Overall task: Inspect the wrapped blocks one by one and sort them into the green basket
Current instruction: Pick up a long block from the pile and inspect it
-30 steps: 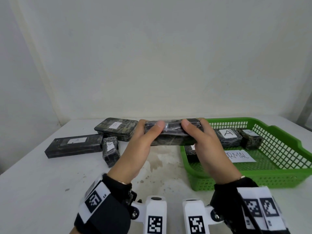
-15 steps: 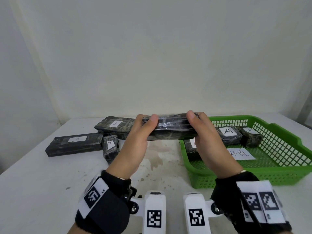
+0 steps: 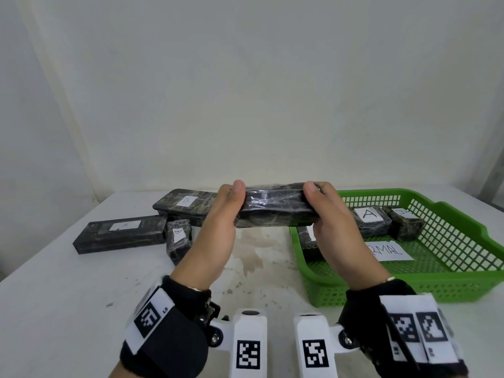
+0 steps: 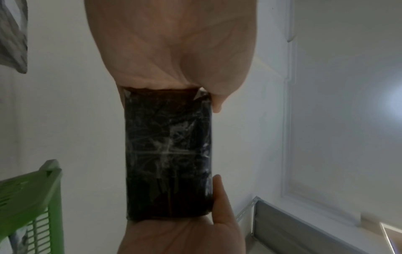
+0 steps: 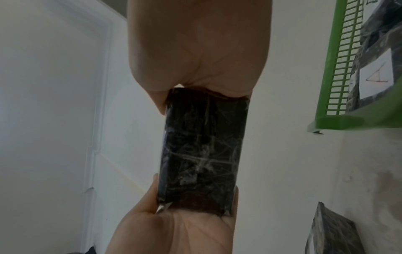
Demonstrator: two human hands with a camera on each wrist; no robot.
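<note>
Both hands are up off the table holding one long dark wrapped block [image 3: 274, 207] by its ends, level and lifted clear of the white table [image 3: 68, 296]. The left hand [image 3: 218, 236] has its thumb on top of one end with the fingers curled behind, and the right hand [image 3: 338, 230] grips the other end the same way. From the wrist cameras you just see crinkly plastic film over a black face, no label showing. The green basket [image 3: 463, 279] sits just to the right with a few wrapped blocks in it, one marked A [image 3: 368, 216], plus a paper slip [image 3: 392, 251] reading "RMAL". Left on the table: a B block [image 3: 185, 204], a long A block [image 3: 122, 236] and a small B block [image 3: 178, 240].
</note>
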